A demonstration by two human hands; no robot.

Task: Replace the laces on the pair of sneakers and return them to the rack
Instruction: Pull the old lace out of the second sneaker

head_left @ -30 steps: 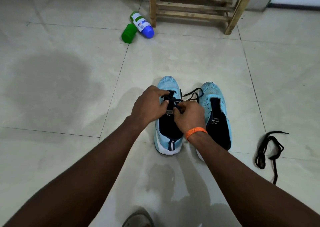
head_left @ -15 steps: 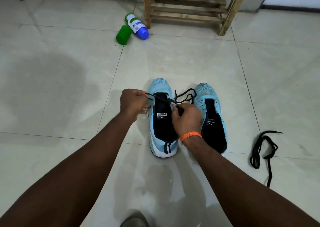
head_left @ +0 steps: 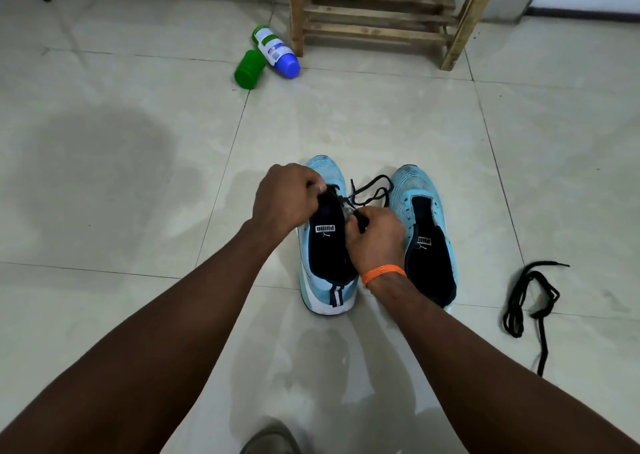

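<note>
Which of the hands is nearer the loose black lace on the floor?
Right. The right hand is at the side of the sneaker being laced that faces the loose lace; the left hand is at its opposite side, farther.

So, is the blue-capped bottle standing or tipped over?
Tipped over: the bottle lies on its side on the floor, blue cap nearest the camera, beside the rack.

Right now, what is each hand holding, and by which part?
Both pinch the black lace on one sneaker: left hand by the front eyelets, right hand near what looks like a free end.
</note>
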